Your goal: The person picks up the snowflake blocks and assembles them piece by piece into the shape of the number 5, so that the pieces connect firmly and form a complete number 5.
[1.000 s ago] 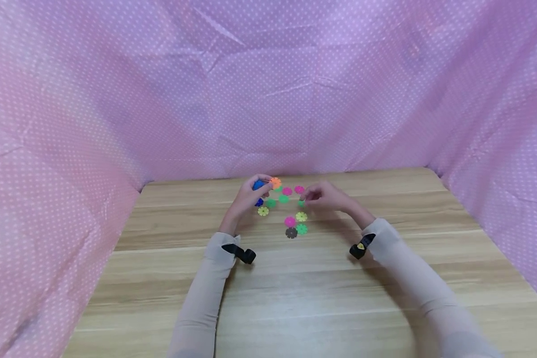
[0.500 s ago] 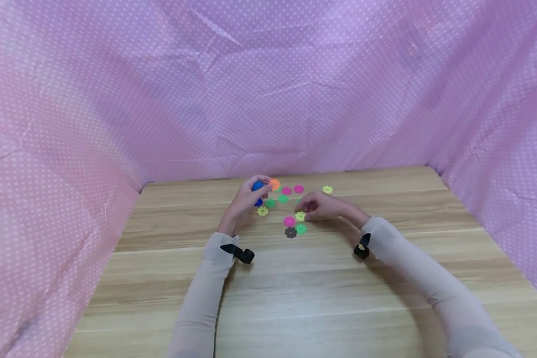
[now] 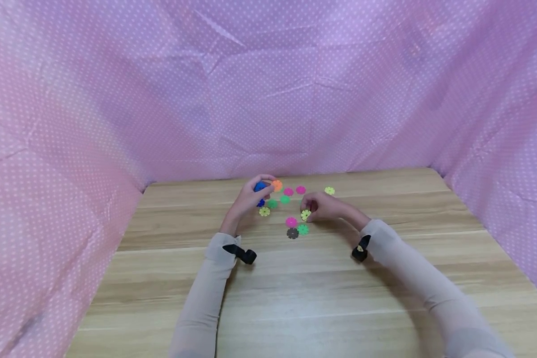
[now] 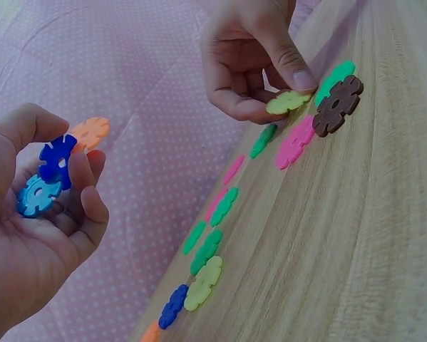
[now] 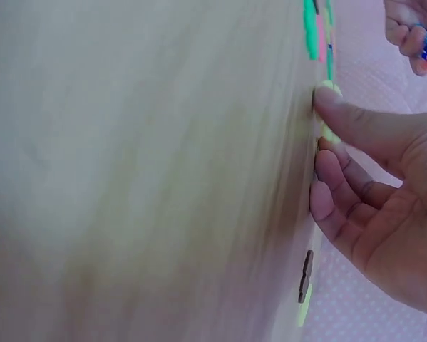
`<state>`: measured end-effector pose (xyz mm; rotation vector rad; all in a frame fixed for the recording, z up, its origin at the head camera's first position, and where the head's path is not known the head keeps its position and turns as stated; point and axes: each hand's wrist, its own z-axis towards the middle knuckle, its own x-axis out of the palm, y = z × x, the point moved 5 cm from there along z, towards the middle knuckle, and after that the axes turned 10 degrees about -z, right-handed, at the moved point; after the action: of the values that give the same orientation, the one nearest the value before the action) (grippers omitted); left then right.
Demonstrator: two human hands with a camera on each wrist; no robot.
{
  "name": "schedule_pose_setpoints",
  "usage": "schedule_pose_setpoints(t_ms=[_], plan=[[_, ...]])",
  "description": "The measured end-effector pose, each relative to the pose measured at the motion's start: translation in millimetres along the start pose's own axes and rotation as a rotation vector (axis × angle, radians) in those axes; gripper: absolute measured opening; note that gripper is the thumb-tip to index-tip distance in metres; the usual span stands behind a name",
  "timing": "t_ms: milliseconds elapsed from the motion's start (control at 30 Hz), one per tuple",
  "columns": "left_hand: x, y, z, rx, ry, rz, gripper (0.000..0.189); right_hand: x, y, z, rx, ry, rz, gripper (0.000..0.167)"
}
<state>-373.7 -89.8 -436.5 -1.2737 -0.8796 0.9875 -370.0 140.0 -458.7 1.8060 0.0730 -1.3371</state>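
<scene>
My left hand is raised over the back of the table and grips a chain of linked snowflake discs. In the left wrist view the chain runs from a light blue disc through a dark blue disc to an orange disc. Thumb and fingers of my right hand pinch a yellow snowflake disc, which is tilted close over the tabletop. Just beside it lie a pink disc, a green disc and a brown disc.
Between the hands, more discs lie flat on the wooden table, among them a green disc and a pink disc. A yellow disc lies behind the right hand. Pink dotted cloth hangs around the table.
My right hand has come down from beside a green disc to the front yellow disc, taken hold of it and tipped it up. The left hand with its chain has stayed nearly still.
</scene>
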Motion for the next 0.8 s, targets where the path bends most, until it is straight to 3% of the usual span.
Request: schedule_pose_setpoints(t_ms=[233,333,467,633,800], plan=[[-0.6,-0.5,-1.4,0.011,-0.036,0.048,0.029,-4,-7,-0.5,0.027,-0.100,0.124,0.013],[0.5,-0.5,-2.0,0.034,-0.041,0.055,0.027,-8,-7,-0.3,0.086,-0.156,0.157,0.016],[1.0,1.5,-2.1,0.037,-0.049,0.035,0.027,-23,2,5.4,0.108,-0.296,0.216,0.025],[3.3,2.9,-1.7,0.012,-0.058,-0.008,0.027,-38,24,12.6,0.011,-0.439,0.341,0.021],[5.7,1.9,-0.1,0.023,-0.055,-0.028,0.028,-39,36,17.3,-0.036,-0.532,0.352,0.016]])
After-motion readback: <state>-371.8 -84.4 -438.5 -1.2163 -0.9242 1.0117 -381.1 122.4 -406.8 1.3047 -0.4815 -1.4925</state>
